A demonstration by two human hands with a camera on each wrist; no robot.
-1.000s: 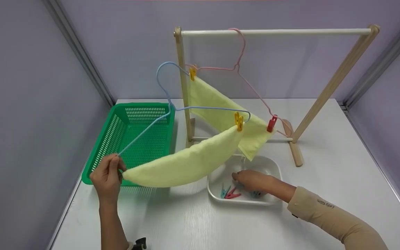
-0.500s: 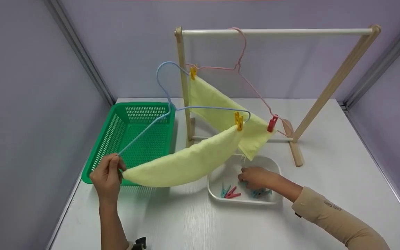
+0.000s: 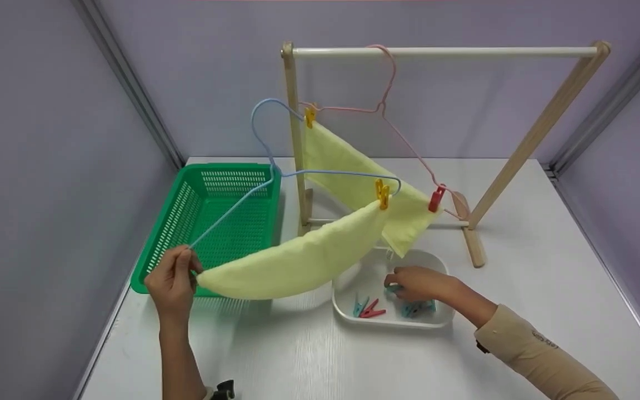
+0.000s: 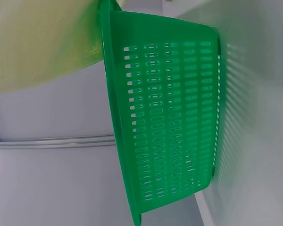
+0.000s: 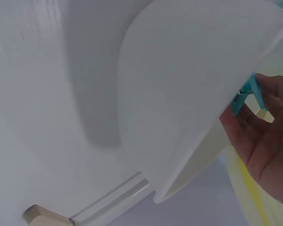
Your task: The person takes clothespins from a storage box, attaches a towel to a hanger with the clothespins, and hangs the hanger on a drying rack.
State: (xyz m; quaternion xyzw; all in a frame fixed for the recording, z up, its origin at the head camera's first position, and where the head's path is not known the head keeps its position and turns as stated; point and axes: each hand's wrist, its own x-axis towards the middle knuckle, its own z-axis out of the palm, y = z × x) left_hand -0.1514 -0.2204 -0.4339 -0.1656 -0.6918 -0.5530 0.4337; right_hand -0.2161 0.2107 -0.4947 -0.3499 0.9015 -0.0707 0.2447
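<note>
My left hand (image 3: 173, 280) pinches the lower left end of a blue clothes hanger (image 3: 331, 173), together with a corner of a pale yellow cloth (image 3: 298, 261). Two yellow clothespins (image 3: 381, 194) fix the cloth's other end to the hanger's right arm. Low in a white tray (image 3: 348, 318), my right hand (image 3: 417, 282) holds a teal clothespin (image 5: 258, 92) between thumb and fingers, clearest in the right wrist view. Several loose teal and dark clothespins (image 3: 419, 308) lie beside that hand, with a teal and a pink clothespin (image 3: 373, 309) farther left.
A wooden rack with a white rail (image 3: 481, 51) stands behind. From it hangs a pink hanger (image 3: 386, 83) with another yellow cloth (image 3: 342, 155), clipped by a yellow and a red clothespin (image 3: 436, 198). A green basket (image 3: 156, 233) stands at the left, behind my left hand.
My right hand has moved slightly right within the tray, and a teal clothespin now shows in its fingers. Loose clothespins beneath it have come into view. The left hand stays put.
</note>
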